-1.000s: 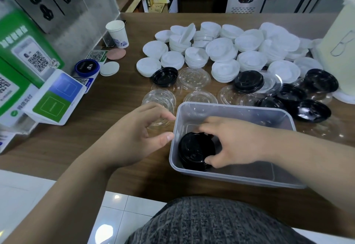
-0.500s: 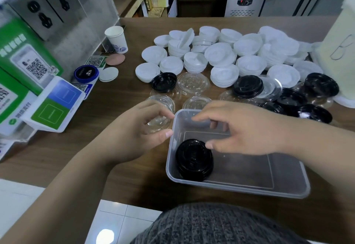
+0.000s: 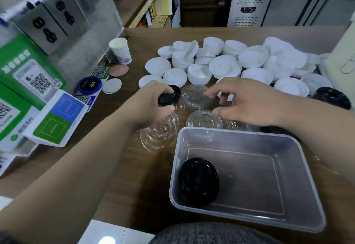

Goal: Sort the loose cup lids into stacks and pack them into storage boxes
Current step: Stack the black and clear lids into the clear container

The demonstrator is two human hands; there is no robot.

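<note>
A clear plastic storage box [image 3: 299, 184] sits near the table's front edge, with a stack of black lids [image 3: 198, 181] in its left end. My left hand [image 3: 151, 103] grips a black lid [image 3: 170, 96] just beyond the box, above a stack of clear lids [image 3: 158, 134]. My right hand [image 3: 244, 101] hovers with loosely curled fingers over clear lids [image 3: 203, 121], holding nothing. Several stacks of white lids [image 3: 224, 67] fill the far table. More black lids [image 3: 332, 97] lie at the right.
A paper cup [image 3: 121, 50] stands at the back left. QR-code signs [image 3: 38, 82], a blue round puck [image 3: 89, 85] and a payment stand [image 3: 57, 117] line the left side. A pale container [image 3: 343, 61] stands at the right edge.
My right hand left the black stack in the box and moved out over the clear lids. My left hand reached forward and took hold of a black lid.
</note>
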